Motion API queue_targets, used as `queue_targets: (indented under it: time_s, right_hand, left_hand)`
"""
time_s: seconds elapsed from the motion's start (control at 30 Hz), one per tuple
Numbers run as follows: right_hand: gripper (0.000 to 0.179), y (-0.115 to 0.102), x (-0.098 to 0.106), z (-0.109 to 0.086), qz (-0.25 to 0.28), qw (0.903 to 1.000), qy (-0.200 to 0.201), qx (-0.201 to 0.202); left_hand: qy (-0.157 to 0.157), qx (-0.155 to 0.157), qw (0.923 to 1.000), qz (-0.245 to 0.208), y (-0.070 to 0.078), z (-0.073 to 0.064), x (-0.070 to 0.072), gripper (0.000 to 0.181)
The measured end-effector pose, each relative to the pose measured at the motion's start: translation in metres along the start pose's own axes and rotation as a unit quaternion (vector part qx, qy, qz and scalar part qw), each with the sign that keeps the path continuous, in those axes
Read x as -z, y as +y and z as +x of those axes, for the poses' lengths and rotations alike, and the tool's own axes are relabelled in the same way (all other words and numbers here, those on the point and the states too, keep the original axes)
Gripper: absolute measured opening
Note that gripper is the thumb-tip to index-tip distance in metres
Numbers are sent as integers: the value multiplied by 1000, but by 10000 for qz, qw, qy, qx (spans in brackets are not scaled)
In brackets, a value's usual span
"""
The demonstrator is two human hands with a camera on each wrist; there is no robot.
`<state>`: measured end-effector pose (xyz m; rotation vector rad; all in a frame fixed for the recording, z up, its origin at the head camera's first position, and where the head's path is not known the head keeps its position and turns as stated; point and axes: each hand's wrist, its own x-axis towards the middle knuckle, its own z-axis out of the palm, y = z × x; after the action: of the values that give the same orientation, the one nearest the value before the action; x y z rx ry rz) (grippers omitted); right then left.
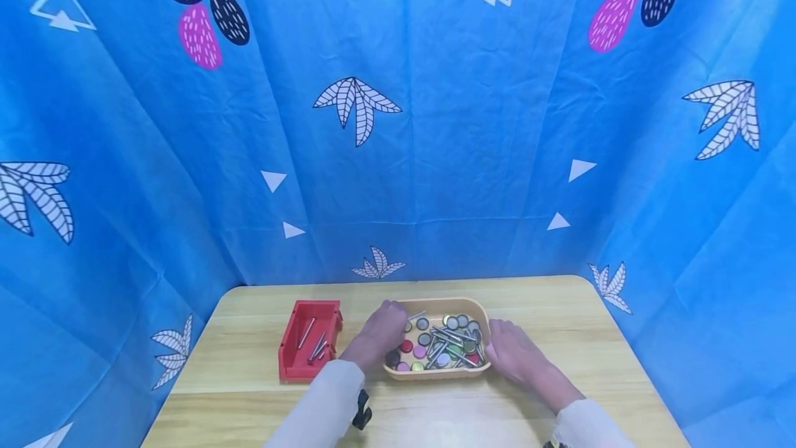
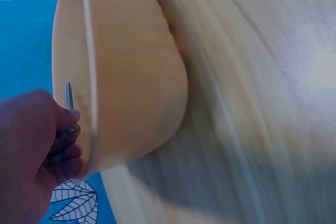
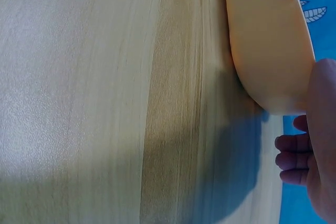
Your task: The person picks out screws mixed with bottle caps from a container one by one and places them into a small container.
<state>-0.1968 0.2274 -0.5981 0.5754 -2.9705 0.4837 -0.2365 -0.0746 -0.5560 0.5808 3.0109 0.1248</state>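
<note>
A tan plastic tub (image 1: 435, 375) on the table holds many round caps in several colours and a heap of metal nails (image 1: 457, 344). Over its left end my left hand (image 1: 384, 327) pinches a nail (image 2: 69, 95) between thumb and curled fingers, the shank poking up beyond the fingertips. At the tub's right end, my right hand (image 1: 513, 351) rests against the outer wall. Its fingers (image 3: 294, 160) extend loosely just past the tub's corner, and its thumb is mostly hidden in the right wrist view. Left of the tub stands a red bin (image 1: 287, 358) with several nails (image 1: 316, 348) inside.
The pale wooden table (image 1: 429, 413) has rounded back corners. A blue patterned curtain (image 1: 410, 178) closes off the back and both sides. My left forearm's sleeve (image 1: 329, 403) passes just right of the red bin.
</note>
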Motion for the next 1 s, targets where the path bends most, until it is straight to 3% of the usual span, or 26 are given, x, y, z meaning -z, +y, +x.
queue_targets:
  time_s: [0.3, 0.5, 0.63, 1.0]
  right_hand:
    - [29, 0, 0, 1, 44, 9999, 83, 86]
    - [30, 0, 1, 1, 15, 10000, 32, 84]
    - [29, 0, 2, 1, 49, 9999, 39, 96]
    - [30, 1, 0, 2, 82, 9999, 87, 115]
  left_hand:
    - [454, -583, 9966, 377, -6, -3, 11, 23]
    - [668, -629, 9956, 178, -8, -11, 18, 23]
    - [966, -732, 9923, 267, -11, -19, 20, 18]
    - [1558, -899, 9817, 626, -26, -35, 26, 26]
